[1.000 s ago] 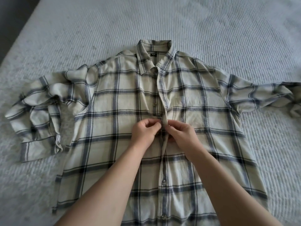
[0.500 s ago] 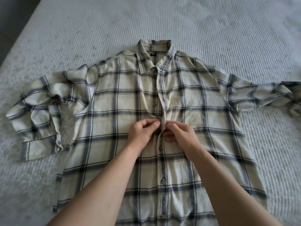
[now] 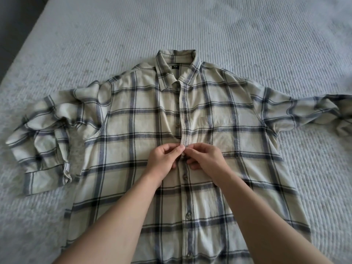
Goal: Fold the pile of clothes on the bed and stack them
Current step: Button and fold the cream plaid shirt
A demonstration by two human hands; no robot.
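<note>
The shirt [image 3: 144, 130], cream with dark plaid, lies face up and spread flat across the middle of the bed [image 3: 247, 35], collar [image 3: 176, 62] toward the far edge, hem toward the near edge. Its placket runs straight down the centre; the buttons [image 3: 188, 214] below the hands look fastened, while the stretch above them up to the collar gapes a little. A chest pocket [image 3: 219, 128] sits just right of the placket. The left hand [image 3: 163, 161] and right hand [image 3: 206, 159] meet at mid-chest, fingers [image 3: 179, 149] curled and pinching the placket edges together, fingertips touching. Whether a button sits between them I cannot tell. One sleeve [image 3: 43, 141] lies bunched and folded back toward the bed's left edge; the other stretches out toward the right edge. The bed cover is pale, ribbed fabric.
</note>
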